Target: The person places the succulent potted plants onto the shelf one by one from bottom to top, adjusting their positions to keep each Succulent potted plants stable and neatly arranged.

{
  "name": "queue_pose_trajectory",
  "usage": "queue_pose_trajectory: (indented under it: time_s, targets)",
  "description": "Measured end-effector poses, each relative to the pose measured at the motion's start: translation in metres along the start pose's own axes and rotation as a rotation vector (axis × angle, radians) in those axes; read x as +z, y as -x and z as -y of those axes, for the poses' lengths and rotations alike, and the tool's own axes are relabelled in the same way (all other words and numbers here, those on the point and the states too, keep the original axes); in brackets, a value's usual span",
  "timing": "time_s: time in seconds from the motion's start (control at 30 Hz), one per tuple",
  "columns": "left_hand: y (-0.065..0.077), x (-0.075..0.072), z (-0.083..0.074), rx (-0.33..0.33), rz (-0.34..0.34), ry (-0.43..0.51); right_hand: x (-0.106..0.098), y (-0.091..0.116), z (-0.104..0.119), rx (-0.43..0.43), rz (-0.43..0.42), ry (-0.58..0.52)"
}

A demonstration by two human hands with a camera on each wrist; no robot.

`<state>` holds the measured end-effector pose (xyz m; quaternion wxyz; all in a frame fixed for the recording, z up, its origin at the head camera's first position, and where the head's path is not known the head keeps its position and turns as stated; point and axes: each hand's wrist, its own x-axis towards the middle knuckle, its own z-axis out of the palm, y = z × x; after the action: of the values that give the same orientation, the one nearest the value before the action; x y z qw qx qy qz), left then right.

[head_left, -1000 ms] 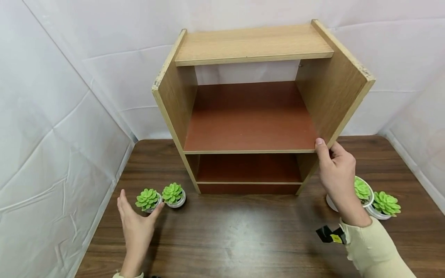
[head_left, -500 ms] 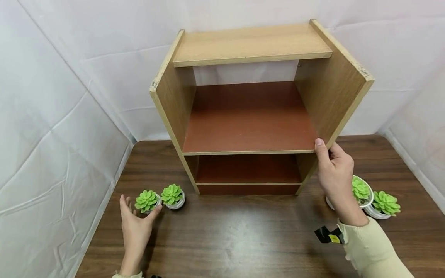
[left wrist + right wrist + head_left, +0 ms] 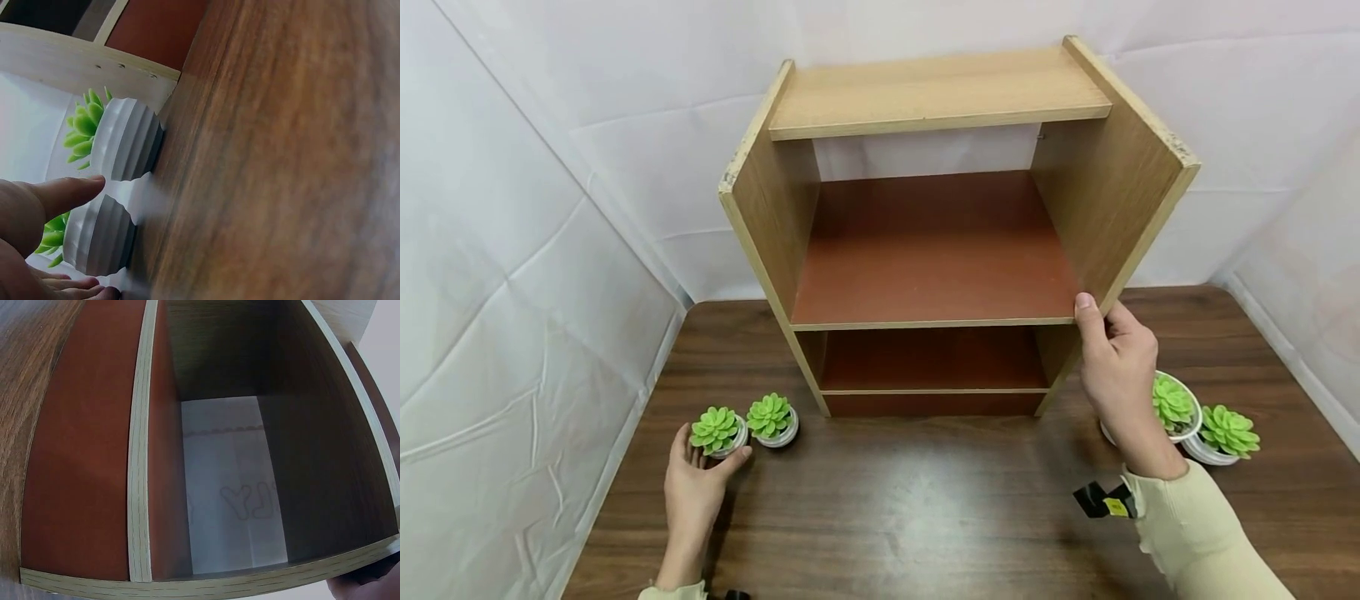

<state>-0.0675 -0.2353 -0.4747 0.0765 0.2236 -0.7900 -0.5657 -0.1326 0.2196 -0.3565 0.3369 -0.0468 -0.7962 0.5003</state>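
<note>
In the head view my left hand (image 3: 696,487) is at the left potted succulent (image 3: 715,431), fingers on its far left side and thumb at its near right. The left wrist view has the thumb (image 3: 69,194) overlapping the gap between this ribbed white pot (image 3: 100,237) and a second potted succulent (image 3: 125,140). Both pots stand upright on the table. My right hand (image 3: 1120,375) grips the front edge of the right side panel of a wooden shelf unit (image 3: 932,250), thumb on the middle board's end. Its other fingers are mostly hidden behind the panel.
Two more potted succulents, one nearer (image 3: 1172,406) and one farther right (image 3: 1225,433), stand beside my right forearm, which partly hides the first. The dark wood table (image 3: 910,500) meets white cloth walls (image 3: 550,292) at the back and sides.
My left hand's fingers have lowered and drawn in around the left pot. The right hand keeps its grip on the shelf unit. The whole head view has shifted slightly.
</note>
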Motion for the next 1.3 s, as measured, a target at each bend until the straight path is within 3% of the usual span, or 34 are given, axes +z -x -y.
queue_pose_trajectory:
  time_s: [0.43, 0.83, 1.1, 1.3]
  targets:
    - [-0.003, 0.005, 0.001, -0.007, -0.047, 0.019, 0.002, 0.000, 0.002, -0.016, -0.013, -0.037]
    - [-0.007, 0.005, 0.003, -0.037, -0.063, 0.095, 0.006, 0.002, 0.001, -0.007, -0.026, -0.092]
    - [-0.007, 0.001, 0.003, -0.058, -0.058, 0.067, 0.009, 0.003, -0.002, 0.003, -0.049, -0.111]
    - [-0.005, 0.000, 0.003, -0.079, -0.071, 0.051, 0.013, 0.003, -0.005, -0.027, -0.052, -0.195]
